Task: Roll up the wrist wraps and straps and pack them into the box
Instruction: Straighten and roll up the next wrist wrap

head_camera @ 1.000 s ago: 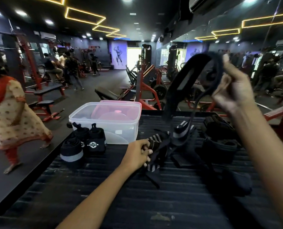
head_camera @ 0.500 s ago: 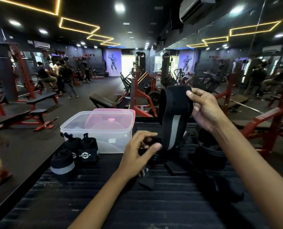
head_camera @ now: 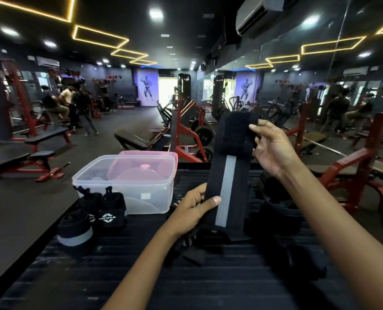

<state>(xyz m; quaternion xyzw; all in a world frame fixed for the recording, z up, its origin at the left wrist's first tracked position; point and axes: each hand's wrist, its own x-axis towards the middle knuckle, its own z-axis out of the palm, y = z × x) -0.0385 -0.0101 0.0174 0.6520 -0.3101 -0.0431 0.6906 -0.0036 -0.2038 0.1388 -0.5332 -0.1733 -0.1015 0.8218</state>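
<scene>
A black wrist wrap with a grey centre stripe (head_camera: pixel 227 175) is held up flat between my hands, above the black ribbed surface (head_camera: pixel 141 276). My right hand (head_camera: pixel 273 146) pinches its upper end at the dark fuzzy patch. My left hand (head_camera: pixel 195 206) grips its lower left edge, thumb across the front. The clear plastic box (head_camera: pixel 128 182) stands open at the left, with a pink lid (head_camera: pixel 141 162) resting in it. Rolled wraps (head_camera: pixel 74 229) and two black rolls with white logos (head_camera: pixel 106 209) sit in front of the box.
More black straps and wraps lie in a loose heap (head_camera: pixel 280 211) under and right of my hands. The surface's left edge drops to the gym floor. Red weight machines (head_camera: pixel 186 130), benches and several people stand farther back; a mirror wall runs along the right.
My left hand rose off the strap pile and took hold of the wrap's lower edge. My right hand lowered the wrap, which now hangs flat and stretched between both hands.
</scene>
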